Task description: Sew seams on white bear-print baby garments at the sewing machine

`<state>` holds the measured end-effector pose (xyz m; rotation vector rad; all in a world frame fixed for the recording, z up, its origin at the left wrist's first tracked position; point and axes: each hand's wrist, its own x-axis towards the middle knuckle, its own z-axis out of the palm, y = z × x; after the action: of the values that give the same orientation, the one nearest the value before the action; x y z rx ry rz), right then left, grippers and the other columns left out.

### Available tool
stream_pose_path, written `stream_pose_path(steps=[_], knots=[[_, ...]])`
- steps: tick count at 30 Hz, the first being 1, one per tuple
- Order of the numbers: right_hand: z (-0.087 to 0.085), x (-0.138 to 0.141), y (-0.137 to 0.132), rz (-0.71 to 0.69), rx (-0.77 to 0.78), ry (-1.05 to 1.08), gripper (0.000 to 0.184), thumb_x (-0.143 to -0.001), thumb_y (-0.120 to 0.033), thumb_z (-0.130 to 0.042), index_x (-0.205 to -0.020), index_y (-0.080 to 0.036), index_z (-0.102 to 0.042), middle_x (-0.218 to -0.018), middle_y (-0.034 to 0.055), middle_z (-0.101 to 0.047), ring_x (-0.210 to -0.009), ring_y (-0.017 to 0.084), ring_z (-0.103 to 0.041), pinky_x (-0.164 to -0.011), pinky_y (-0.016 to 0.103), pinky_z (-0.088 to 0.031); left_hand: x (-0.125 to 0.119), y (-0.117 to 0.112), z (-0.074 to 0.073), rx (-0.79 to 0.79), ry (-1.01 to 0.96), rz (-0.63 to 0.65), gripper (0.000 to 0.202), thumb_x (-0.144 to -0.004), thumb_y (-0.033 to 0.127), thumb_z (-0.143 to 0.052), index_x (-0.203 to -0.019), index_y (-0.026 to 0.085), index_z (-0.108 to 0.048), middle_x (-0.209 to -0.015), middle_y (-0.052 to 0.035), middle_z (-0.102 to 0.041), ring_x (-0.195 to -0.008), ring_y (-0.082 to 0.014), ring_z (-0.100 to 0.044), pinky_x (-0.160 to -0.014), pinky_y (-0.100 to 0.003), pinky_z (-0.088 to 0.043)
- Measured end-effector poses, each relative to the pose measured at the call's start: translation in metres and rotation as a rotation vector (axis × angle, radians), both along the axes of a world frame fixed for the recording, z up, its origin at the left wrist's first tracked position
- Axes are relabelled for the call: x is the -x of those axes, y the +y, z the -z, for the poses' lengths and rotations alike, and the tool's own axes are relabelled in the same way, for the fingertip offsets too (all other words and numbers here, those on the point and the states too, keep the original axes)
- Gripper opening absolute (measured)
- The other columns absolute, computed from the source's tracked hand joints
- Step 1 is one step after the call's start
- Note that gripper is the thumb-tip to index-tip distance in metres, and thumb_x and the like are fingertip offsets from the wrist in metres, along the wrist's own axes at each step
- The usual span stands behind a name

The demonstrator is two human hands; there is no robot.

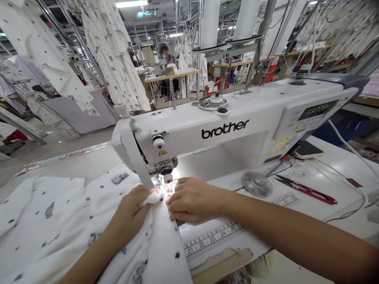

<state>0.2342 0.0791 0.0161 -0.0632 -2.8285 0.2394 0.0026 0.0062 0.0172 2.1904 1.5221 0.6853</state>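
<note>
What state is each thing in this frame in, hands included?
left hand: closed on bunched white fabric.
right hand: fingers curled, pressing the fabric down beside the left.
white fabric: rumpled, spread leftward over the table.
sewing machine: display lit, work lamp on.
red snips: lying flat on the table, untouched.

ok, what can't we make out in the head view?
Head view:
Needle: hidden behind the left hand and bunched fabric.
Right hand fingertips: curled under the palm.
Sewing machine display digits: too small.
Measuring tape start: covered by the fabric.
</note>
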Motion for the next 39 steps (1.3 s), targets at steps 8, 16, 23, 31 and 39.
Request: stream_pose_path(steps=[8,16,23,31,39], knots=[[-0.004,-0.002,0.001,0.001,0.021,-0.03,0.025,-0.098,-0.027,-0.053,-0.08,-0.017,-0.067,-0.082,-0.0009,-0.07,-0.07,0.012,-0.057,-0.08,0.028,-0.038,-0.004,0.004,-0.007,0.32,-0.31,-0.223,0.032,-0.086,0.045,-0.056,-0.093,0.017,-0.072,-0.093,-0.0057,-0.071,-0.091,-0.0257,-0.064,-0.083,-0.036,-0.051],[-0.003,-0.003,0.007,0.08,0.058,0.001,0.018,-0.097,-0.029,-0.056,-0.092,-0.018,-0.069,-0.088,0.0002,-0.07,-0.079,0.015,-0.058,-0.087,0.03,-0.039,-0.016,-0.013,-0.002,-0.23,0.355,0.144,0.039,-0.081,0.003,-0.041,-0.102,0.021,-0.068,-0.11,-0.0073,-0.062,-0.102,-0.0245,-0.056,-0.095,-0.045,-0.039],[0.0,-0.001,0.005,0.257,0.056,-0.017,0.027,-0.098,-0.035,-0.057,-0.12,-0.02,-0.06,-0.112,0.0047,-0.061,-0.103,0.02,-0.049,-0.094,0.035,-0.038,-0.02,-0.02,0.001,-0.386,0.411,0.197,0.045,-0.076,-0.001,-0.043,-0.113,0.014,-0.063,-0.113,-0.0088,-0.064,-0.104,-0.0244,-0.055,-0.094,-0.04,-0.043],[-0.001,0.002,0.005,0.341,0.007,-0.066,0.031,-0.097,-0.042,-0.056,-0.115,-0.018,-0.06,-0.106,0.0076,-0.058,-0.104,0.023,-0.045,-0.094,0.037,-0.035,-0.01,-0.008,0.009,-0.314,0.497,0.127,0.053,-0.074,-0.002,-0.04,-0.118,0.018,-0.062,-0.118,-0.0079,-0.066,-0.106,-0.0255,-0.062,-0.098,-0.045,-0.047],[-0.001,0.005,0.011,0.344,-0.02,-0.037,0.023,-0.098,-0.036,-0.056,-0.106,-0.018,-0.065,-0.098,0.0061,-0.062,-0.1,0.021,-0.05,-0.094,0.037,-0.036,-0.01,0.002,0.006,-0.253,0.561,0.103,0.051,-0.08,0.002,-0.039,-0.123,0.017,-0.06,-0.124,-0.0093,-0.065,-0.115,-0.0262,-0.061,-0.103,-0.047,-0.044]])
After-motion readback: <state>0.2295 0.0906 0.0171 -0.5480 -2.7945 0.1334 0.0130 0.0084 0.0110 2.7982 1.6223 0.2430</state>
